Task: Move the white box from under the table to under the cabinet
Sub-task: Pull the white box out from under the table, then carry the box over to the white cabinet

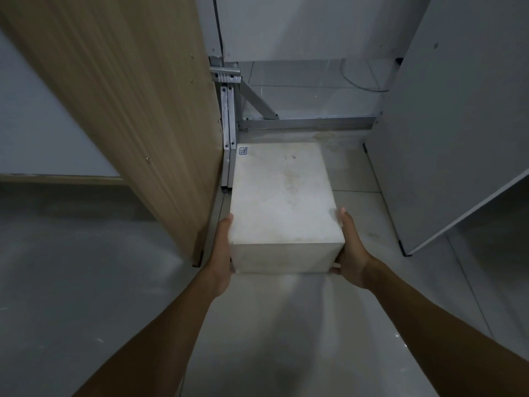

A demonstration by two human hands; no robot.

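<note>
We clamp the white box [282, 202] between our left hand [222, 253] and right hand [350, 250], palms flat on its sides; we press evenly and keep it level, clear of the metal frame [229, 121].

The box [282, 196] sits on the floor [86, 282] at the centre. The left hand [221, 253] touches its side at 9 o'clock, the right hand [350, 253] at 3 o'clock. The wooden panel [128, 110] stands at 10 o'clock, the metal frame [229, 124] at 12 o'clock behind the box, the grey panel [458, 124] at 2 o'clock.
</note>
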